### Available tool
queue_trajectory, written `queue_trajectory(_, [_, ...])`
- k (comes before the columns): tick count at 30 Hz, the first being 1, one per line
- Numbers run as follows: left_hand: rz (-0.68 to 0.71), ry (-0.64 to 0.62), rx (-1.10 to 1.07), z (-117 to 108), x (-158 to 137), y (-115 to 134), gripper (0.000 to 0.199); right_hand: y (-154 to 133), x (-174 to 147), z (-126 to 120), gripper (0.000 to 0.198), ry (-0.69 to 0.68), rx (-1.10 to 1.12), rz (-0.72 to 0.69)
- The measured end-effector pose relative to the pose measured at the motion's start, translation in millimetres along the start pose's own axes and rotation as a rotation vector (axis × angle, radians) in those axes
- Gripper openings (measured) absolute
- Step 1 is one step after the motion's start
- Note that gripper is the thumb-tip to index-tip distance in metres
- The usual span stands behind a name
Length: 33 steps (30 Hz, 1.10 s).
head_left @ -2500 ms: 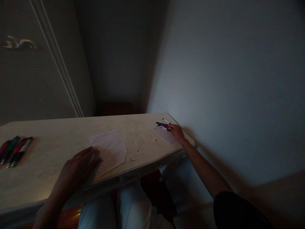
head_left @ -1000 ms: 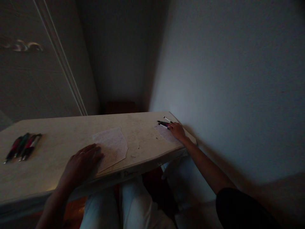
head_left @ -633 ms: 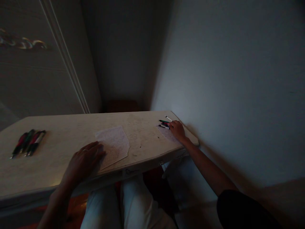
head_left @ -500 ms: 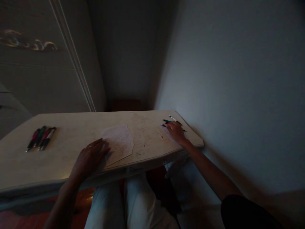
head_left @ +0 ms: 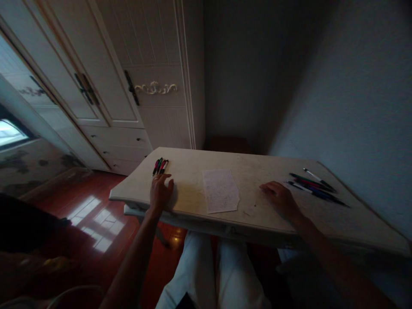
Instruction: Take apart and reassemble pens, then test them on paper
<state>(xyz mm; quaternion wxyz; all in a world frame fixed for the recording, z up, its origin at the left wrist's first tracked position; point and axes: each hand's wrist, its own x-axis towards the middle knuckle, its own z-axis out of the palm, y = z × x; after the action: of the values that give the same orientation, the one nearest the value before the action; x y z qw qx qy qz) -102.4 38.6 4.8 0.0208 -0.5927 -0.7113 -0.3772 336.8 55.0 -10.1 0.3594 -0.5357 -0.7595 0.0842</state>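
My left hand (head_left: 161, 192) reaches to a small bunch of pens (head_left: 160, 165) at the left end of the table. Its thumb stands apart from the fingers and it holds nothing; whether the fingertips touch the pen ends I cannot tell. Between my hands lies a sheet of paper (head_left: 221, 191) covered in faint marks, one corner cut or torn. My right hand (head_left: 279, 198) rests low over the tabletop, right of the sheet, fingers stretched out and holding nothing. Several more pens (head_left: 315, 188) lie spread beyond it on the right.
The pale table (head_left: 189, 171) has its right end by a grey wall (head_left: 360, 107). A white wardrobe (head_left: 161, 120) with dark handles stands behind on the left. Reddish floor (head_left: 128, 201) shows at left, and my legs (head_left: 199, 266) are under the table edge.
The view has swung left. My left hand has left the paper for the left bunch of pens. My right hand has come away from the right-hand pens toward the sheet.
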Motion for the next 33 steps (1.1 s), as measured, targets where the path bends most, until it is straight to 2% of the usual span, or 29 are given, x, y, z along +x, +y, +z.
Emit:
queue_trajectory(2, [-0.100, 0.062, 0.182, -7.7, 8.4, -11.4, 0.032, 1.6, -1.6, -1.8, 0.043, 0.010, 0.031, 0.027])
queue_trajectory(4, [-0.156, 0.029, 0.284, -14.3, 13.9, -16.0, 0.035, 1.5, -3.0, -3.2, 0.041, 0.021, 0.061, 0.048])
queue_trajectory(9, [-0.279, -0.041, 0.337, -21.8, 17.4, -14.9, 0.034, -1.3, -2.9, -5.0, 0.038, 0.038, 0.117, 0.088])
queue_trajectory(15, [-0.258, -0.047, 0.410, -21.0, 18.9, -20.2, 0.032, -4.1, -1.9, -6.4, 0.039, 0.050, 0.131, 0.112])
queue_trajectory(26, [-0.307, -0.051, 0.366, -23.1, 22.3, -17.7, 0.032, 2.9, -1.7, -3.4, 0.038, 0.021, 0.120, 0.116])
queue_trajectory(33, [-0.323, -0.058, 0.376, -18.4, 25.0, -26.6, 0.034, 5.8, -2.6, -2.7, 0.039, 0.030, 0.119, 0.113])
